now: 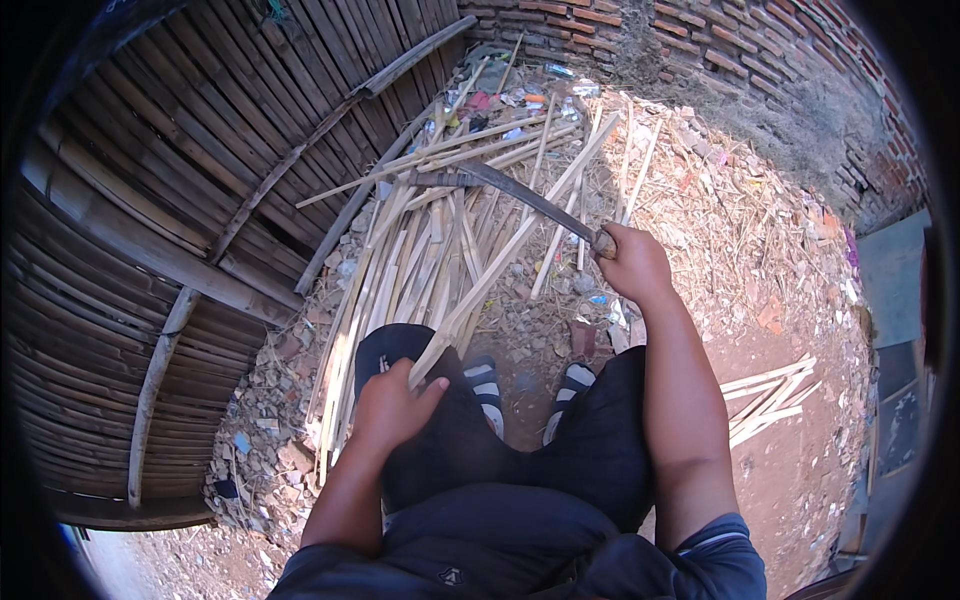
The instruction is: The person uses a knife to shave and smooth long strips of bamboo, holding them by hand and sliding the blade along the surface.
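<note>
My left hand (395, 405), beside my left knee, is closed around the near end of a long pale bamboo strip (480, 285). The strip slants away from me toward the upper right. In my right hand (638, 265) is a machete (530, 198), gripped by its wooden handle. Its dark, slightly curved blade points to the far left and crosses the strip about midway along; whether the two touch I cannot tell. Many more split bamboo strips (400, 275) lie in a pile in front of me and to my left.
A bamboo-slat wall (240, 110) rises close on the left, and a brick wall (740, 50) stands behind. Rubble and shavings (720, 220) cover the ground, with litter (580, 88) at the back. A smaller bundle of strips (775, 395) lies right, near a grey-blue panel (895, 275).
</note>
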`<state>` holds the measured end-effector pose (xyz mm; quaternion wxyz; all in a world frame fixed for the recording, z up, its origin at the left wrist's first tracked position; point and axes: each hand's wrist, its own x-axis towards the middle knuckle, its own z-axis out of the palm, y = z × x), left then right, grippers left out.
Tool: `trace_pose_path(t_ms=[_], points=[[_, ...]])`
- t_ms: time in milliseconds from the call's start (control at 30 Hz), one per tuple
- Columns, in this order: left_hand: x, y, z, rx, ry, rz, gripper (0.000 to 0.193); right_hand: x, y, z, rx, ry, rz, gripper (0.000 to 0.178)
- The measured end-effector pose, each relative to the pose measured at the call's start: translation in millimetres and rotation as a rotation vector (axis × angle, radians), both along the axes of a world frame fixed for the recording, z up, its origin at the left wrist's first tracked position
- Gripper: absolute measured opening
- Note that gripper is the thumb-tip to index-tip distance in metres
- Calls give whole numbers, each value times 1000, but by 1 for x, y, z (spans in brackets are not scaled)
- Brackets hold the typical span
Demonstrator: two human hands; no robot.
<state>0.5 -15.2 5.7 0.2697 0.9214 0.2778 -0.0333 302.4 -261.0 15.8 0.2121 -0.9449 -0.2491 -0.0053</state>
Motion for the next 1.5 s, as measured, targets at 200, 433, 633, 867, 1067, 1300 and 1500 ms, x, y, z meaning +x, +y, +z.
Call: trace_pose_path(t_ms=[200,433,633,867,1067,1300,1500], points=[[0,0,-7,22,-85,-17,45,-3,-5,5,-8,69,9,39],[-1,3,-13,32,-88,-17,44,-37,24,-1,-146,4,590,32],[-1,2,-9,13,-112,-13,45,-4,-1,-8,-10,15,153,35],[2,2,-11,33,-93,-33,44,13,-19,-13,104,118,-59,38],[0,4,-12,3,-110,-18,43,-26,13,-3,-112,44,499,31],[-2,3,-9,21,-127,-30,43,-27,11,5,-68,6,373,32],[0,3,-6,13,-48,-45,46,11,-19,-4,33,64,-45,36]])
